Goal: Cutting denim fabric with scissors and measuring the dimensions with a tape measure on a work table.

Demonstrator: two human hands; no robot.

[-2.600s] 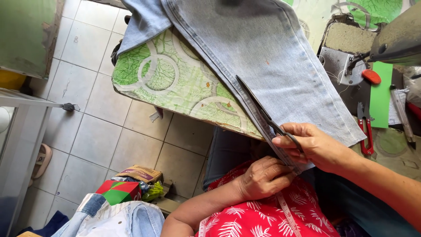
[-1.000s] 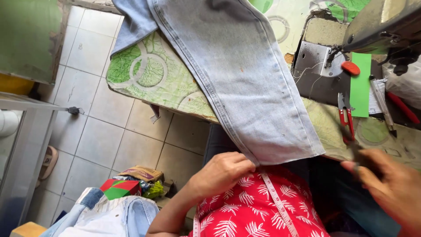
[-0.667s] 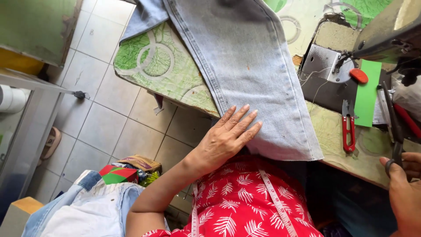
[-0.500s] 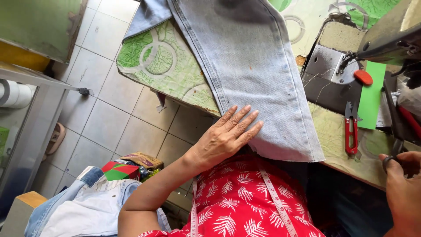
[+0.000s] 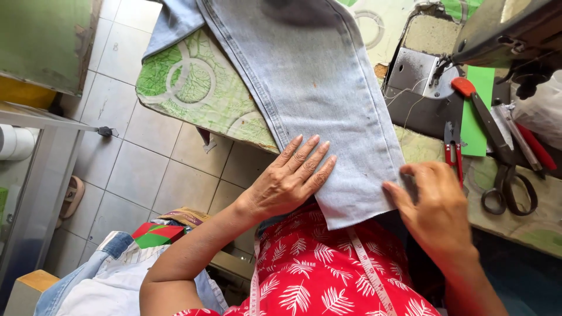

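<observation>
A pale blue jeans leg (image 5: pixel 316 93) lies across the green-patterned table (image 5: pixel 193 93), its cut end hanging over the near edge. My left hand (image 5: pixel 290 181) rests flat on the left side of that end, fingers spread. My right hand (image 5: pixel 436 210) touches the right edge of the denim with its fingertips and holds nothing. Large black scissors (image 5: pixel 506 175) lie on the table to the right of my right hand. A white tape measure (image 5: pixel 366 269) hangs over my red leaf-print top.
A sewing machine (image 5: pixel 497 35) with its metal plate (image 5: pixel 418 73) stands at the right. Small red snips (image 5: pixel 452 149), a green card (image 5: pixel 474 117) and a red-handled tool (image 5: pixel 533 143) lie beside it. Folded clothes (image 5: pixel 117 275) are piled on the tiled floor (image 5: pixel 140 169) below left.
My right hand has put the scissors down on the table and come back to the denim's right edge. My left hand moved up from my lap and laid flat on the fabric.
</observation>
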